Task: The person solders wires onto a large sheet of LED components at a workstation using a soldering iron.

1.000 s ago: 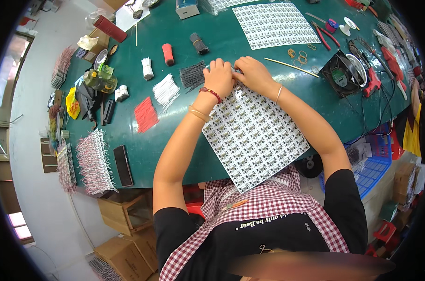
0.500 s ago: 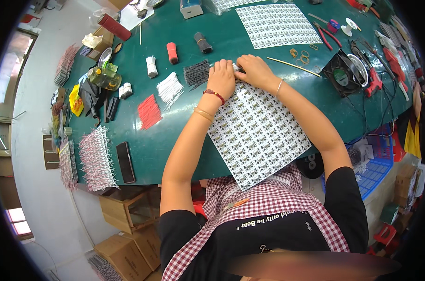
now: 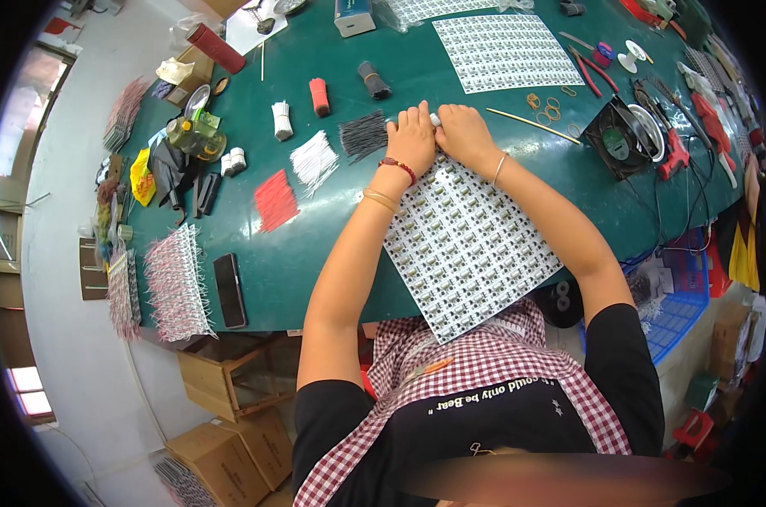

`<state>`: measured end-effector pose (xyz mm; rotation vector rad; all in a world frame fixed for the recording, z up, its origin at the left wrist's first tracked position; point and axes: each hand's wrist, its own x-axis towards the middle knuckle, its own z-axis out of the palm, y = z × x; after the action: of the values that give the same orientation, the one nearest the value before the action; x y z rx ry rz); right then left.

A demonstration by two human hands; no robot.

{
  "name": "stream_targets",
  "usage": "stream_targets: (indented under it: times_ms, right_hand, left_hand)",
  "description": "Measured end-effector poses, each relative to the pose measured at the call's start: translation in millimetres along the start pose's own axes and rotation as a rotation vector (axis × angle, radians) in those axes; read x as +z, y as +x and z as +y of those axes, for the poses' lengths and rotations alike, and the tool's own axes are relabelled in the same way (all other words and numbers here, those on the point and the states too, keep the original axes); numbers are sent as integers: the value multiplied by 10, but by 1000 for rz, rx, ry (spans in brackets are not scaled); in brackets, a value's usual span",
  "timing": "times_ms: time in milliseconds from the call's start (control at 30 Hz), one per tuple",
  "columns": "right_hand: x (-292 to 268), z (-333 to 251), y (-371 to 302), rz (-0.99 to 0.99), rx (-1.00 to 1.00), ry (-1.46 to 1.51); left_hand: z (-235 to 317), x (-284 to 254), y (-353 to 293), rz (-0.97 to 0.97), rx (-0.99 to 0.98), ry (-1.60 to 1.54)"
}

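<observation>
A white sheet of small circuit boards (image 3: 472, 245) lies on the green table, its near corner reaching past the edge to my checked apron. At its far corner my left hand (image 3: 413, 139) and my right hand (image 3: 467, 139) sit side by side, fingers curled downward. A small white item (image 3: 435, 120) shows between them; its kind is unclear and my fingers cover most of it. Left of my left hand lie loose black wires (image 3: 363, 135), white wires (image 3: 314, 163) and red wires (image 3: 276, 200).
Banded bundles of white (image 3: 282, 121), red (image 3: 319, 97) and black wires (image 3: 373, 80) stand farther back. Another board sheet (image 3: 507, 52) lies beyond my hands. To the right are a thin stick (image 3: 533, 125), pliers (image 3: 594, 72) and a fan (image 3: 618, 138). A phone (image 3: 228, 290) lies left.
The view has shifted slightly, so the table things appear a little farther right. My hands remain together at the sheet's far corner, with their fingers slightly repositioned around the white item.
</observation>
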<state>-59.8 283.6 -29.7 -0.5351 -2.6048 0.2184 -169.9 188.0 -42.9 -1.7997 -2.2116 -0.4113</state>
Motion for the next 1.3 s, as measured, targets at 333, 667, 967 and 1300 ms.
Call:
stream_targets:
  times_ms: [333,667,967,1300]
  right_hand:
    - [108,4,-4,84,40,-43]
    - [-96,94,103,-140,282,323]
    - [-62,174,118,1,-18,153]
    - [-259,720,139,93,290,315]
  left_hand:
    - [16,47,20,-52,-68,-49]
    - [9,29,40,-131,-73,-74]
    - [-1,58,60,-108,-61,-45]
    - [21,36,96,-130,-71,-6]
